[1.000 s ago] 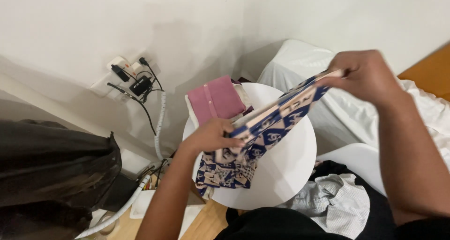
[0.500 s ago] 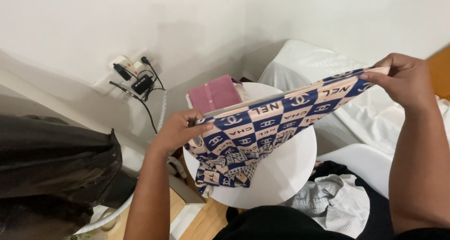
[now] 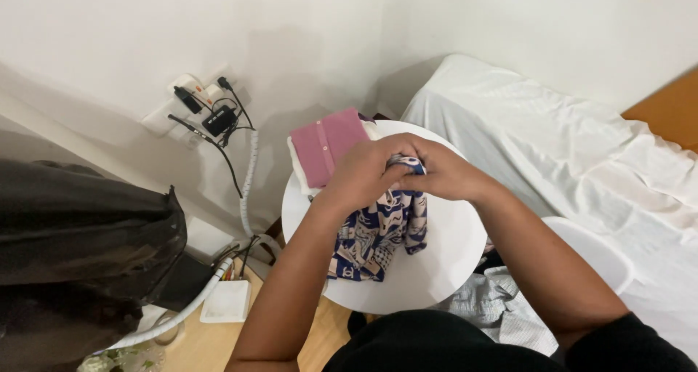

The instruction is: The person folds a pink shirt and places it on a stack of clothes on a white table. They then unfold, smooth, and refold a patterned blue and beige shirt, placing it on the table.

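Both hands met above the round white table (image 3: pixel 443 263). The left hand (image 3: pixel 367 174) and right hand (image 3: pixel 443 176) had their fingers closed on the top edge of a blue and white patterned cloth (image 3: pixel 378 234), which hung down onto the tabletop. A pink folded cloth (image 3: pixel 327 145) lay just beside them, near the wall.

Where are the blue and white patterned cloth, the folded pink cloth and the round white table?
blue and white patterned cloth (image 3: pixel 374 234), head view, hanging middle part
folded pink cloth (image 3: pixel 327 147), head view, top face
round white table (image 3: pixel 451 248), head view, bare top at right
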